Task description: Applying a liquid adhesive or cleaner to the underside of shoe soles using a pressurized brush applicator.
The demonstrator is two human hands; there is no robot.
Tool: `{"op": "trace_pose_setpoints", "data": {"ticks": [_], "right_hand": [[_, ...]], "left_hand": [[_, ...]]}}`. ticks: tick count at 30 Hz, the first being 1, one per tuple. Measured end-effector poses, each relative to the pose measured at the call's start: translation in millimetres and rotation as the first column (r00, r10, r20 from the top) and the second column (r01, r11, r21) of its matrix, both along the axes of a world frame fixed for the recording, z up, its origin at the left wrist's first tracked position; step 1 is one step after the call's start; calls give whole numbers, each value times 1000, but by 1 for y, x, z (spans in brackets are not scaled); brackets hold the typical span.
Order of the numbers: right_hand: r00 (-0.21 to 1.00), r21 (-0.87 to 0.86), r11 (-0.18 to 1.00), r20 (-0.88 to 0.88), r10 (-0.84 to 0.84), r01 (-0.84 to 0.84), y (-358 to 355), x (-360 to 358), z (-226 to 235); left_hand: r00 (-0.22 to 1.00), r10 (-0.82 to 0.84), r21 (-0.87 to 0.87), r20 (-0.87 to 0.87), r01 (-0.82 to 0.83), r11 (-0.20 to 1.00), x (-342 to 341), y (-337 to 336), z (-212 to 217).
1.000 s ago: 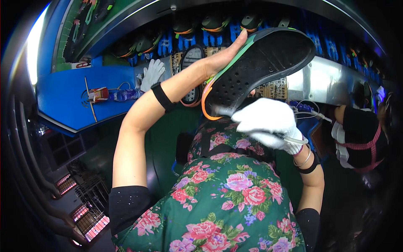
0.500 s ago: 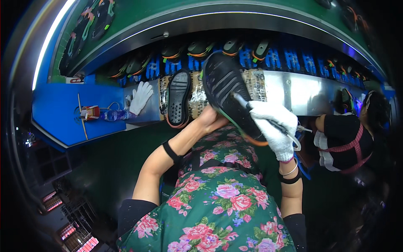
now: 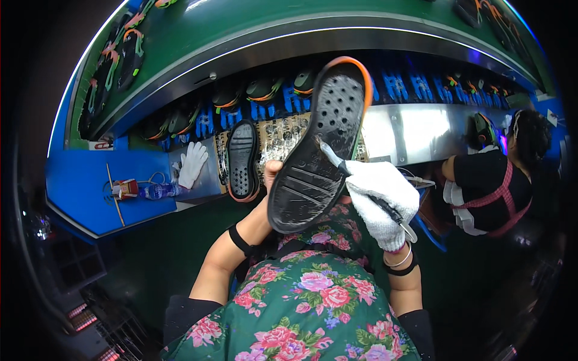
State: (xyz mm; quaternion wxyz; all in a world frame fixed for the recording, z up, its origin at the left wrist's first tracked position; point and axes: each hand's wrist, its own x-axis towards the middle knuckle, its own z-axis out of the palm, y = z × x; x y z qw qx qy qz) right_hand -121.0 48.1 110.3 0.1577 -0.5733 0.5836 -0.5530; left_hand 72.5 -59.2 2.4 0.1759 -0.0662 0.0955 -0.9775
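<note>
My bare left hand (image 3: 273,171) grips a black shoe sole (image 3: 304,186) from its left side, with most of the fingers hidden beneath it. The sole is tilted, its orange-edged, holed heel end pointing up and away, its ribbed forefoot end toward me. Its inner face looks glossy. In a white knit glove, my right hand (image 3: 385,201) is closed around a thin-handled brush (image 3: 333,157) with a tube trailing from it. The brush tip rests at the sole's middle, just below the holes. A second black sole (image 3: 243,159) lies on the bench to the left.
Behind, several shoe parts (image 3: 263,89) stand in a row on blue holders under a metal-edged green shelf (image 3: 289,24). A white glove (image 3: 192,164) and a bottle (image 3: 158,191) lie at left by a blue table (image 3: 78,180). A co-worker (image 3: 490,174) sits at right.
The held sole has been turned end for end; its orange heel end now points away instead of toward me. The brush has moved to the sole's middle, near the holes.
</note>
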Motion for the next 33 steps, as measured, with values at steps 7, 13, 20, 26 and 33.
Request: {"op": "trace_pose_setpoints", "data": {"ticks": [7,13,20,26,33], "right_hand": [[975,-121,993,-222,-28,1,-19,-16,18],[930,-135,991,-367,-27,-24,-40,-26,23],[910,-79,991,-409,65,-106,-30,-13,3],[952,-152,983,-300,56,-106,-35,-24,15],[1000,-199,980,16,21,-18,-38,-14,6]], "left_hand": [[922,76,-79,379,-50,996,-34,7,2],[996,-2,-73,89,9,997,-42,19,9],[968,88,-255,236,-26,967,-22,18,-30],[905,108,-238,411,-8,971,-21,15,-24],[925,119,-211,362,-44,977,-25,5,-27]]}}
